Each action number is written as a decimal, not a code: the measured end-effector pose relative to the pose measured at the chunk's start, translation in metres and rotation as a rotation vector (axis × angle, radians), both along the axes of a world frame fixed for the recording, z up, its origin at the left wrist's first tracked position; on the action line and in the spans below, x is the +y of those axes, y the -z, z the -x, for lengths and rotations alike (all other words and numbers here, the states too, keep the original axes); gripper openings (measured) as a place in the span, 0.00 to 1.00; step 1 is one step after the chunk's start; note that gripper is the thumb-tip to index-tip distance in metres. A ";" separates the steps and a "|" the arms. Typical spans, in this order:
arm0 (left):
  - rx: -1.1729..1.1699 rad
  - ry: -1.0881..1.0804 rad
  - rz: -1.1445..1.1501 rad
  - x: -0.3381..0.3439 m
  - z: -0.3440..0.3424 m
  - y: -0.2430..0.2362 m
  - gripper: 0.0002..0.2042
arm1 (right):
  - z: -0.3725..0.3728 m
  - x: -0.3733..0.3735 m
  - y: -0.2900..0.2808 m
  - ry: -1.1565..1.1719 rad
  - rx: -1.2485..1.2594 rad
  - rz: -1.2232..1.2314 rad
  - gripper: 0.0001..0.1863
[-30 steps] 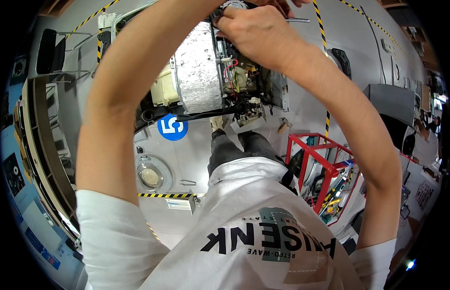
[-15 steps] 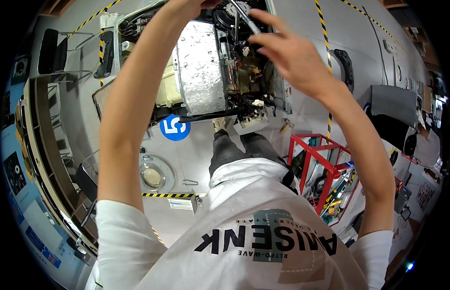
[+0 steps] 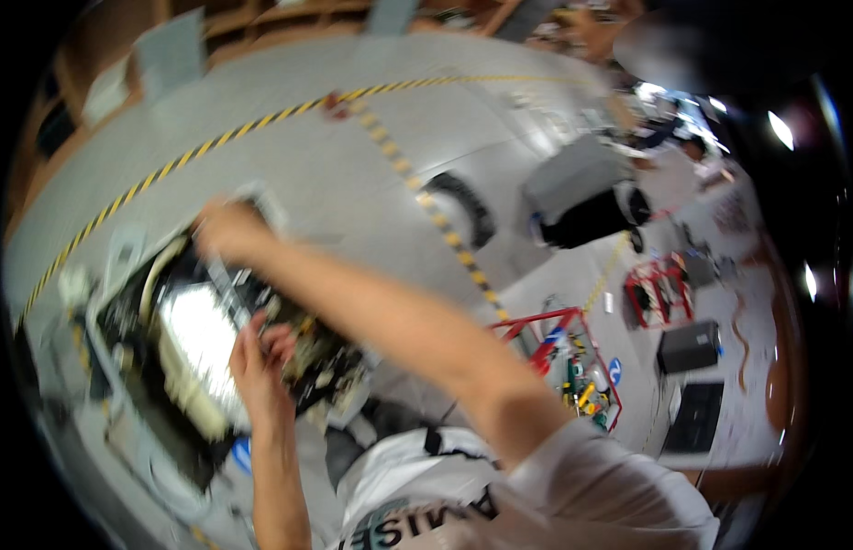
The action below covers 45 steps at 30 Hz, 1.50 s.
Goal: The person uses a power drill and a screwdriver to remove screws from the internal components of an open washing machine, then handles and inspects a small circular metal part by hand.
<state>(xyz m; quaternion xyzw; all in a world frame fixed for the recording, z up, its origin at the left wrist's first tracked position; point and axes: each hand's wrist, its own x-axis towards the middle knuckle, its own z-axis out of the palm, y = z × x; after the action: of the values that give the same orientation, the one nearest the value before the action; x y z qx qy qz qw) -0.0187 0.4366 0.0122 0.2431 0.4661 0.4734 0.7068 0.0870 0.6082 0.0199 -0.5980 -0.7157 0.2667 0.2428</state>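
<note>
An opened appliance (image 3: 193,321) lies below my hands, with a shiny silver panel, pale insulation and dark wiring inside. A long silver metal tool (image 3: 227,289) slants over the panel between both hands; motion blur hides its exact kind. My right hand (image 3: 229,231), smeared by motion, is closed round the tool's far end near the appliance's upper edge. At its near end, my left hand (image 3: 261,362) has curled fingers and thumb touching the tool.
A red-framed tool cart (image 3: 546,344) with several hand tools stands to the right. Farther off are a grey and black chair (image 3: 582,192), a dark curved part (image 3: 463,206) on the floor, and yellow-black floor tape (image 3: 225,139). Wooden shelving (image 3: 289,18) lines the back.
My view has swung to the right, so the appliance now appears lower left. My right hand has moved to the tool's far end; the left hand is nearer, by its other end.
</note>
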 end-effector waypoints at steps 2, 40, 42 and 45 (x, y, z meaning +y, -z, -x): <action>-0.191 0.064 -0.073 0.000 -0.043 0.014 0.15 | 0.028 0.005 0.034 0.210 -0.137 -0.172 0.07; 0.467 1.072 -0.148 0.158 -0.039 -0.020 0.21 | 0.016 -0.163 -0.013 -0.372 -0.313 -0.519 0.06; 0.436 0.792 -0.098 0.172 -0.019 -0.012 0.18 | -0.002 -0.158 -0.015 -0.355 -0.239 -0.487 0.08; 0.346 0.588 -0.083 0.185 0.006 0.001 0.16 | -0.023 -0.149 -0.026 -0.226 -0.034 -0.321 0.07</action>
<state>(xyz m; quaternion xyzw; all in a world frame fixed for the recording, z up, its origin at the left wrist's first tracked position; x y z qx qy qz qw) -0.0246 0.6221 0.0112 0.4726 0.4693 0.2195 0.7129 0.1098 0.4590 0.0457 -0.4720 -0.8155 0.1646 0.2916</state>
